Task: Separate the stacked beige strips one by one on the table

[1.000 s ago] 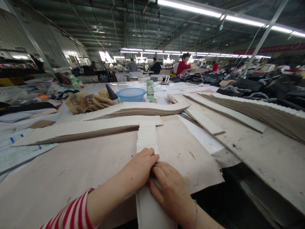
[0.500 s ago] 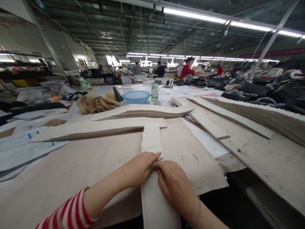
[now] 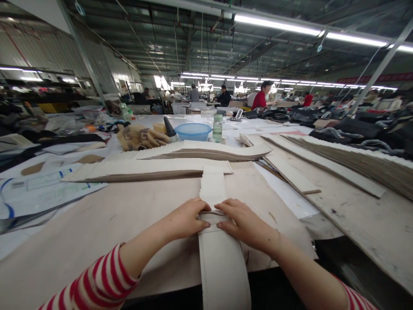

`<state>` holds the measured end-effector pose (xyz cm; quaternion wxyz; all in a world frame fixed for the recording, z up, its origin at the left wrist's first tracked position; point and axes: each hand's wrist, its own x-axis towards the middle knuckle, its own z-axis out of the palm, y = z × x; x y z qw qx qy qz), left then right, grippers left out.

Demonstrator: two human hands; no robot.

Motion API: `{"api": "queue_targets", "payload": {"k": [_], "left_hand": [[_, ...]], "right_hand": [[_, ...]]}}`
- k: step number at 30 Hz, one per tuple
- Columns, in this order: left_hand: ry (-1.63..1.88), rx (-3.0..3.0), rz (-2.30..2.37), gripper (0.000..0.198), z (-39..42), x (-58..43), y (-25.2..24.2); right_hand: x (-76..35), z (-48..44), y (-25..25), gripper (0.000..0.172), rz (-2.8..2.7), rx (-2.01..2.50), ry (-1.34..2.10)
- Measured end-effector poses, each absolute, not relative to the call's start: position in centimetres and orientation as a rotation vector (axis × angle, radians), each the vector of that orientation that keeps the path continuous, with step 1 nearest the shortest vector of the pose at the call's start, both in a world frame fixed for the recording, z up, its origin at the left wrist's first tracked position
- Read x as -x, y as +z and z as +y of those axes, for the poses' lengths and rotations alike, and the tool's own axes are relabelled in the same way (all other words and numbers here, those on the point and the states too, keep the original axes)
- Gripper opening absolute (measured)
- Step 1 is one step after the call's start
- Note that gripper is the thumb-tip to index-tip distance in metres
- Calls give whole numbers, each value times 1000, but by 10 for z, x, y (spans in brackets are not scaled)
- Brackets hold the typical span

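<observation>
I saw the white strip lying six-to-twelve o'clock on the bench, my left hand pinching its nine o'clock edge, right hand its three o'clock edge.

Count two hands in view: your left hand and your right hand; count one stack of white strips under them; count two fanned rows of strips set crosswise ahead, the near row and the far row; count one long fanned row on your right and one single strip beside it; count one blue bowl, one green bottle, one black cone-shaped nozzle and one patterned cloth bundle; count at least four people at the far benches, the remainder being too small to number.
</observation>
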<state>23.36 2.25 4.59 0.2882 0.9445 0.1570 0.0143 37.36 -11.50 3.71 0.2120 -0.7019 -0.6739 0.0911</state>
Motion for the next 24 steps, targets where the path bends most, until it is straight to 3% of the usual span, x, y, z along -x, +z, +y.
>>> {"api": "queue_targets", "payload": {"k": [9, 24], "left_hand": [[68, -2481, 496, 29, 21, -232, 43], [108, -2581, 424, 16, 10, -224, 43]], "right_hand": [[-384, -97, 54, 35, -2081, 1813, 565], [-374, -109, 46, 24, -2113, 1817, 361]]}}
